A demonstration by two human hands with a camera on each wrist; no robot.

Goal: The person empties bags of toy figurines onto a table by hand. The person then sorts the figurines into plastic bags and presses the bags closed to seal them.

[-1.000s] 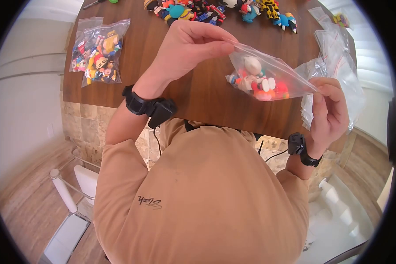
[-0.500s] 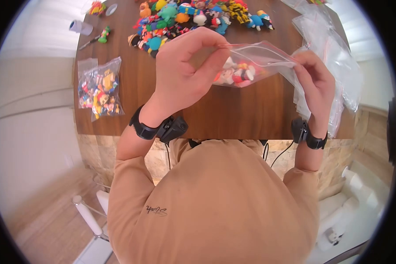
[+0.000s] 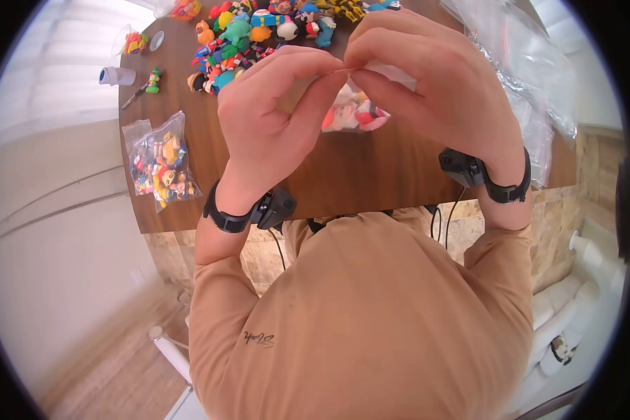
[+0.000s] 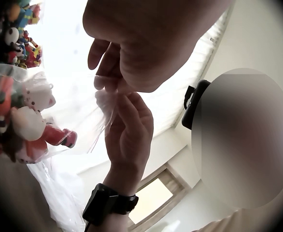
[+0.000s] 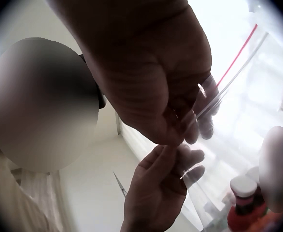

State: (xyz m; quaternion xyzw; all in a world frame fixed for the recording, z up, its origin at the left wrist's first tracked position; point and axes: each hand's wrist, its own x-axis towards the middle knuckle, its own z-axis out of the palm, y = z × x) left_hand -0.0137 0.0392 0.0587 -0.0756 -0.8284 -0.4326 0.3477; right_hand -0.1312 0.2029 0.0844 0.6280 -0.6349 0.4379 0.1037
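A clear zip bag (image 3: pixel 355 117) with several small toy figures inside hangs below both hands, partly hidden by them. My left hand (image 3: pixel 269 126) pinches its top edge between thumb and forefinger. Right beside it, my right hand (image 3: pixel 434 91) pinches the same edge, the fingertips of both hands meeting. From the left wrist, the toy figures (image 4: pixel 30 121) show through the plastic: white heads and a red-and-white body. A red line (image 5: pixel 237 55) runs along the bag's top in the right wrist view, up to the right hand's fingers.
A filled zip bag of figures (image 3: pixel 162 168) lies at the table's left. Behind the hands is a heap of colourful toy figures (image 3: pixel 238 35). Clear plastic bags (image 3: pixel 525 77) are piled at the right. A green figure (image 3: pixel 154 80) and a white cylinder (image 3: pixel 117 76) sit at the far left.
My right hand has moved left along the bag's top edge to meet the left hand. The bag was stretched between the spread hands before. The head view has shifted.
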